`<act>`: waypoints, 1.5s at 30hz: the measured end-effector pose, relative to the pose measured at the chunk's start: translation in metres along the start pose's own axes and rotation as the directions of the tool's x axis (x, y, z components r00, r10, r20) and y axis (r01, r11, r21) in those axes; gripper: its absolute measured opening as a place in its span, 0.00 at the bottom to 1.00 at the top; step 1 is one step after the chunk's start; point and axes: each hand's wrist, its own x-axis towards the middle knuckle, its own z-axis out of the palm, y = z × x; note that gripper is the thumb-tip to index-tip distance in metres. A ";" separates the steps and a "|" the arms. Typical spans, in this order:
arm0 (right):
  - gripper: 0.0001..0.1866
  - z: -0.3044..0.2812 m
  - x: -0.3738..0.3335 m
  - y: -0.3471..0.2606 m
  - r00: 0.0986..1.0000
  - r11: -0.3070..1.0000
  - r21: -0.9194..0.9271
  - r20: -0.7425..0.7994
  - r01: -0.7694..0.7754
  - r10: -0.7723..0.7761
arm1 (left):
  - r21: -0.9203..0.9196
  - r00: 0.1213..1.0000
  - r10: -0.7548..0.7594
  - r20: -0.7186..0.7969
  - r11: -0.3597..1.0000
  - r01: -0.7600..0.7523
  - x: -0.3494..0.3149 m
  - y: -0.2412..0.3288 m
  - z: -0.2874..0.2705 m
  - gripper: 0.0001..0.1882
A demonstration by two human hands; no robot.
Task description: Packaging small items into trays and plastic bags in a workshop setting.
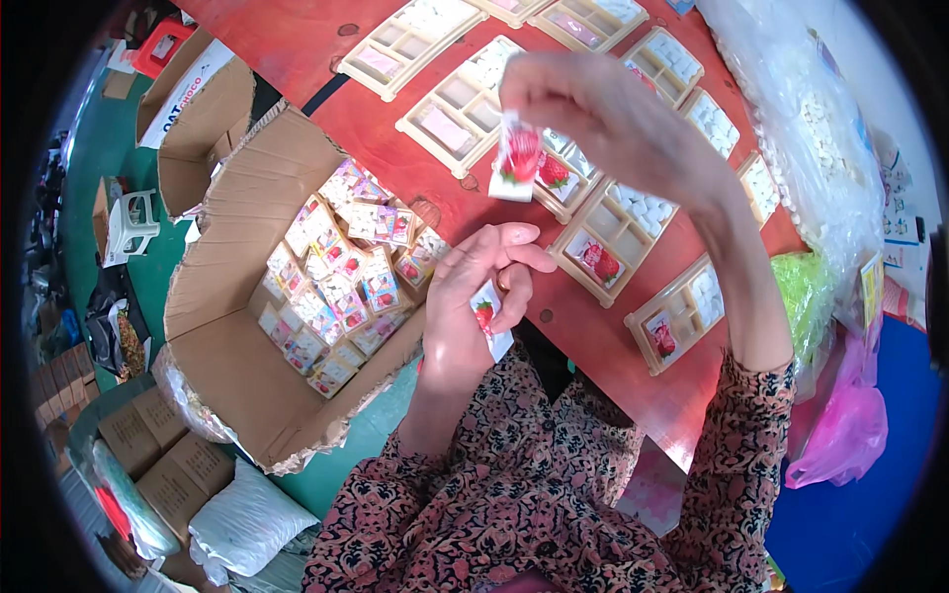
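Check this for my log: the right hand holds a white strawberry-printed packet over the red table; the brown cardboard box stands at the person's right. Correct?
No: the brown cardboard box stands at the person's left, the head view shows. The right hand does hold that packet.

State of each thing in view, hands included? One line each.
Right hand, raised, pinching strawberry packet
Left hand, fingers curled around second packet
Carton, open
Small boxes, jumbled inside
Central tray, uncovered, partly filled
Second carton, open
Pink bag, crumpled
White sack, bulging
Brown boxes, closed
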 end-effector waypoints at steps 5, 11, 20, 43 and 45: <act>0.05 0.017 0.044 0.015 0.993 0.985 -0.123 0.036 0.120 -0.116 | -0.218 0.996 -0.026 0.089 0.975 0.045 0.001 0.009 -0.011 0.18; 0.02 0.052 0.065 0.033 0.985 0.969 -0.192 0.099 0.155 -0.138 | -0.480 0.987 -0.122 0.102 0.864 0.156 0.007 0.020 -0.016 0.19; 0.06 0.047 0.018 -0.036 0.998 0.991 0.122 0.035 -0.059 0.055 | -0.607 0.990 0.008 0.143 0.790 0.082 0.015 0.034 -0.039 0.16; 0.12 0.066 -0.040 -0.067 0.987 0.991 0.010 -0.092 -0.133 0.133 | -0.069 0.897 0.307 -0.318 0.936 -0.345 0.016 0.032 0.018 0.15; 0.07 0.061 -0.037 -0.066 0.981 0.987 0.028 -0.105 -0.158 0.160 | -0.118 0.938 0.295 -0.181 0.940 -0.319 0.018 0.036 0.013 0.23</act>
